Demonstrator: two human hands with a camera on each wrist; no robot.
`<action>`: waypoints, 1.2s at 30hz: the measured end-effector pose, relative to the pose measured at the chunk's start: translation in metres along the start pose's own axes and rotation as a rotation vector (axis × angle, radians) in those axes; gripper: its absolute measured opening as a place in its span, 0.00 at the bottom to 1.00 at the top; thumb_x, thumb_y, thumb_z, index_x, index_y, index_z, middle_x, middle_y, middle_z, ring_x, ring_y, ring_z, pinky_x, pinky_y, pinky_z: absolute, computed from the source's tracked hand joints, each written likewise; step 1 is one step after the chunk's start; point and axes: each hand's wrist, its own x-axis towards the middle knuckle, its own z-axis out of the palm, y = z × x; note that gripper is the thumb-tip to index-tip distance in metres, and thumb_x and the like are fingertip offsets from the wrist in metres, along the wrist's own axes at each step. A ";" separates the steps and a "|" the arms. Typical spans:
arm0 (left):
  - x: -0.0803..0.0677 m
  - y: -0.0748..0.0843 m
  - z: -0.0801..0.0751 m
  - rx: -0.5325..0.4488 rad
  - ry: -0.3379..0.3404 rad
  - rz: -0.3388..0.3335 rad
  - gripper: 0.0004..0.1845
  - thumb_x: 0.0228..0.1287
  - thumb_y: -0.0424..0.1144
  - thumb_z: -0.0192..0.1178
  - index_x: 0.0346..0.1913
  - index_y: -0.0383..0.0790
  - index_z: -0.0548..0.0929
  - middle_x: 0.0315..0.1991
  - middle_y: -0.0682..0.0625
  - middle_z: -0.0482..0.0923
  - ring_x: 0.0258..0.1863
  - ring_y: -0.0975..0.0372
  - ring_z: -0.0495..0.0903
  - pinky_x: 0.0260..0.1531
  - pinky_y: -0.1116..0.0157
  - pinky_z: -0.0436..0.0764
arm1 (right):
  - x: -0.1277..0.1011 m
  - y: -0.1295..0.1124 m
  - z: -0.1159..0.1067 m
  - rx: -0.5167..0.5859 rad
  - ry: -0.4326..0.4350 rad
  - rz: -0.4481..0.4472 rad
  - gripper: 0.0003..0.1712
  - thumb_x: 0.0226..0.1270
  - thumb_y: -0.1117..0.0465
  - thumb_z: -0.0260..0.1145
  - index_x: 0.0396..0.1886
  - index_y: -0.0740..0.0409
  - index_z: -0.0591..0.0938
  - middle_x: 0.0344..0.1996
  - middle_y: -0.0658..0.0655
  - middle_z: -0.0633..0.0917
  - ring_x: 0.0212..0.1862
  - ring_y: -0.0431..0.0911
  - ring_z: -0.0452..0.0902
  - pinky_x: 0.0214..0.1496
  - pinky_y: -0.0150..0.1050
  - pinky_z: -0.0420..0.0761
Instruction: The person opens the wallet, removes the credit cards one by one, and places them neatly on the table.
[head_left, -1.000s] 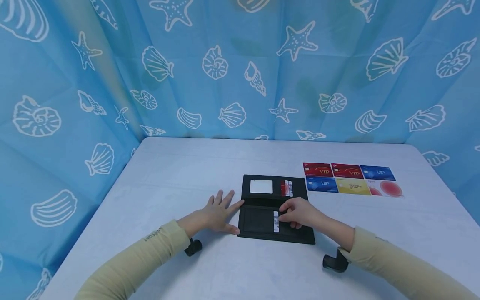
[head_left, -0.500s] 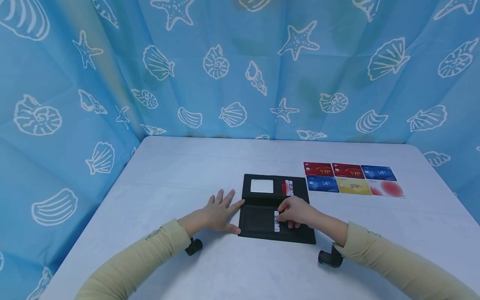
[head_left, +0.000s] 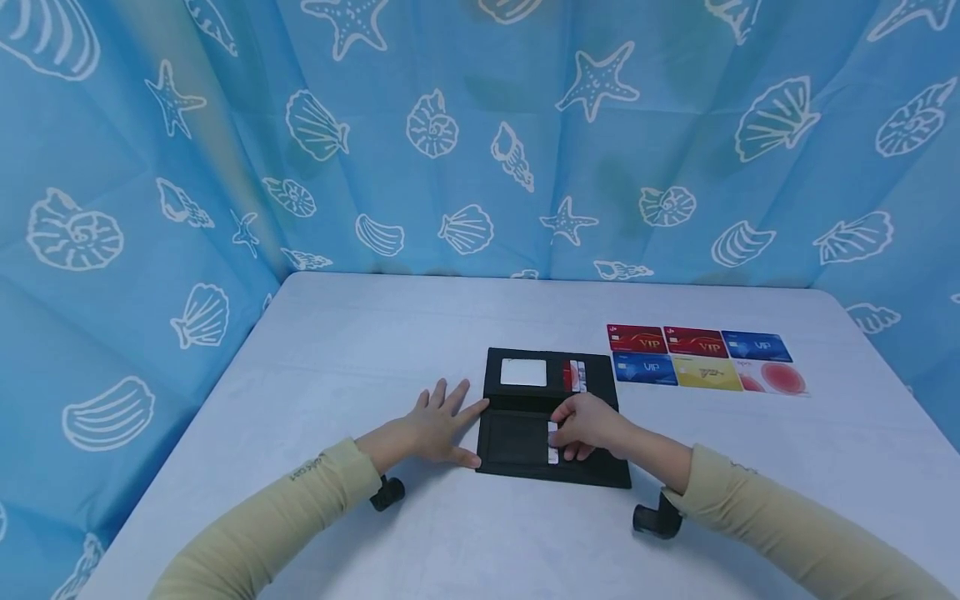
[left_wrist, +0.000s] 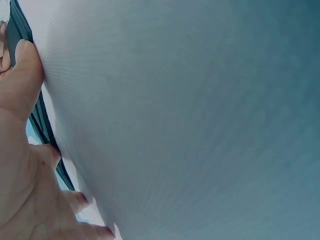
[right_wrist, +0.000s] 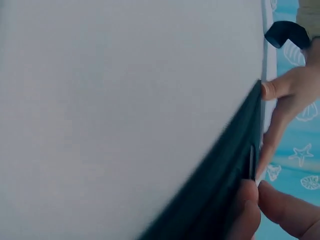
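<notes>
While the left hand [head_left: 433, 427] is lying flat, steadying the open wallet [head_left: 551, 415] on the worktop [head_left: 375, 350], right fingers [head_left: 564, 432] are pinching a thin, stiff, slippery card [head_left: 552, 442] by its edge.

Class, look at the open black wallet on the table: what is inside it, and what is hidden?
Wallet: a clear window and card edges in the far half; right hand pinches a card in the near half. The hand hides that card's remainder.
</notes>
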 end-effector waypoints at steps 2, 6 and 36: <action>0.000 0.000 0.000 -0.004 0.000 0.000 0.49 0.50 0.69 0.55 0.72 0.56 0.47 0.73 0.45 0.35 0.70 0.43 0.36 0.65 0.45 0.45 | 0.000 0.000 0.002 -0.004 0.018 0.003 0.15 0.55 0.66 0.68 0.42 0.65 0.76 0.25 0.56 0.81 0.18 0.43 0.76 0.25 0.32 0.79; 0.000 0.000 0.001 -0.002 0.001 0.001 0.49 0.50 0.69 0.54 0.72 0.57 0.47 0.73 0.45 0.35 0.70 0.43 0.36 0.65 0.44 0.45 | 0.000 0.001 0.004 -0.008 0.048 -0.001 0.15 0.54 0.67 0.68 0.42 0.65 0.76 0.24 0.56 0.81 0.18 0.43 0.76 0.26 0.33 0.79; -0.001 0.001 0.000 0.034 0.011 0.006 0.49 0.50 0.69 0.54 0.72 0.56 0.47 0.73 0.44 0.37 0.70 0.42 0.38 0.65 0.44 0.48 | -0.016 0.023 -0.014 0.074 0.054 -0.006 0.19 0.56 0.70 0.65 0.47 0.67 0.73 0.22 0.56 0.79 0.21 0.43 0.76 0.27 0.32 0.79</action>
